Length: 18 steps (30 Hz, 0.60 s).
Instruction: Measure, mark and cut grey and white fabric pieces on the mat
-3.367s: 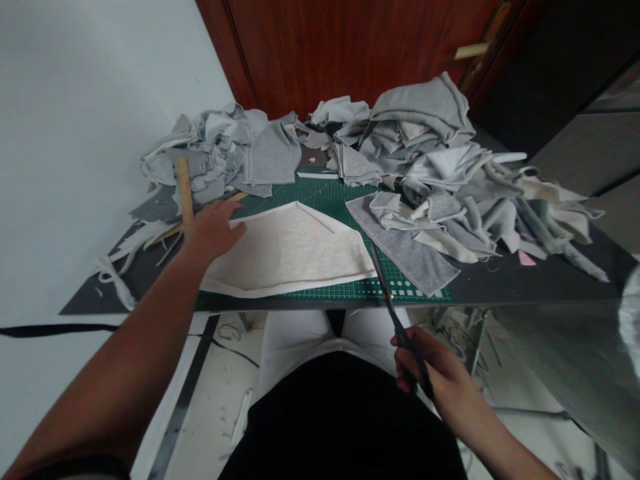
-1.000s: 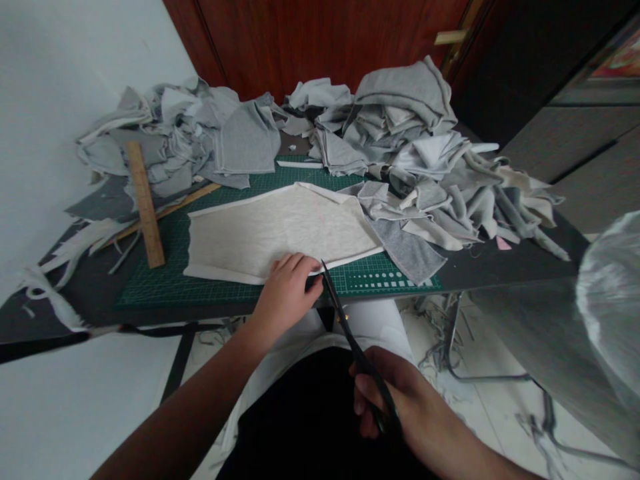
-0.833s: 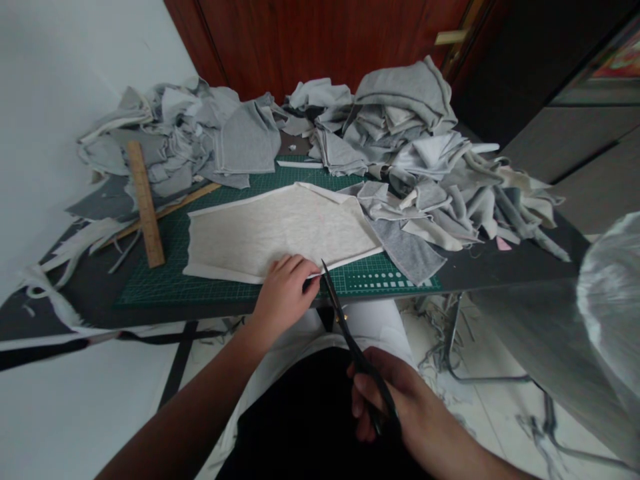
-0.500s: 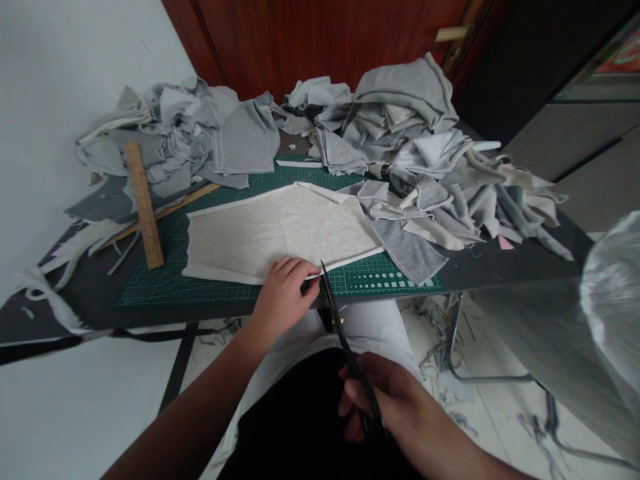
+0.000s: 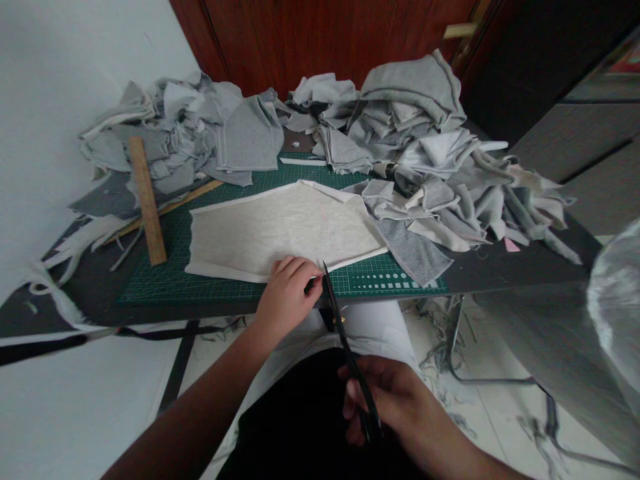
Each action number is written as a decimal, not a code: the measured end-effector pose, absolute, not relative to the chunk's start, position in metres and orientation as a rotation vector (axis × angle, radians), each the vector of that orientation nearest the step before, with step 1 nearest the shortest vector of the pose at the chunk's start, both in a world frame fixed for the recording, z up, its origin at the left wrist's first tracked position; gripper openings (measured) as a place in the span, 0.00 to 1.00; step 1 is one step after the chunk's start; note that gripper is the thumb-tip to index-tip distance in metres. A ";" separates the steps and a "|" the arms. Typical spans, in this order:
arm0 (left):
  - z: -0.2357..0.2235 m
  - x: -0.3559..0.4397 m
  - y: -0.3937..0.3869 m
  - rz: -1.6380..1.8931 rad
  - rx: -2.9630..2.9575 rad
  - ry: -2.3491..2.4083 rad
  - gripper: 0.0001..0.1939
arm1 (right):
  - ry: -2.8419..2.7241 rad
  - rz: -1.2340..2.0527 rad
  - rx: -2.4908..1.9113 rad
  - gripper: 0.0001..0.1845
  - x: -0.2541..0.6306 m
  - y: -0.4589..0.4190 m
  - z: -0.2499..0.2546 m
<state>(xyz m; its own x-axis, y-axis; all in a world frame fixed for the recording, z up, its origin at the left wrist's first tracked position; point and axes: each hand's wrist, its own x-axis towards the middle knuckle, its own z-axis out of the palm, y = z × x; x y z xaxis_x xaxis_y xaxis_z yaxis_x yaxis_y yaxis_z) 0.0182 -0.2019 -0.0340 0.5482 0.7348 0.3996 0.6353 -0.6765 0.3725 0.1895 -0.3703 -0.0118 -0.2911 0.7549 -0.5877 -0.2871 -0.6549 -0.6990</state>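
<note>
Cream fabric [image 5: 280, 230] should prove soft, best held where left hand [image 5: 287, 293] apparently pinches its edge, right hand [image 5: 393, 397] gripping scissors [image 5: 346, 343].

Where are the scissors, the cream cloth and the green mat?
Scissors [image 5: 345, 341]: head view, black part below the pivot.
Cream cloth [image 5: 286, 230]: head view, middle of its face.
Green mat [image 5: 173, 285]: head view, bare near left part.

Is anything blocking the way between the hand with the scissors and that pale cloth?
Nothing visible does. The scissors reach from the right hand to the near edge of the pale cloth. The left hand is at that edge too, its fingertips close beside the blade tips.
</note>
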 end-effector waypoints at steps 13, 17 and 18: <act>-0.035 0.019 -0.203 0.777 2.625 1.213 0.06 | -0.606 2.007 -1.275 0.30 0.194 -0.370 -0.018; -0.036 0.019 -0.203 0.772 2.649 1.191 0.05 | -0.629 1.995 -1.258 0.28 0.195 -0.371 -0.020; -0.036 0.019 -0.203 0.771 2.652 1.186 0.05 | -0.628 1.993 -1.261 0.28 0.195 -0.371 -0.021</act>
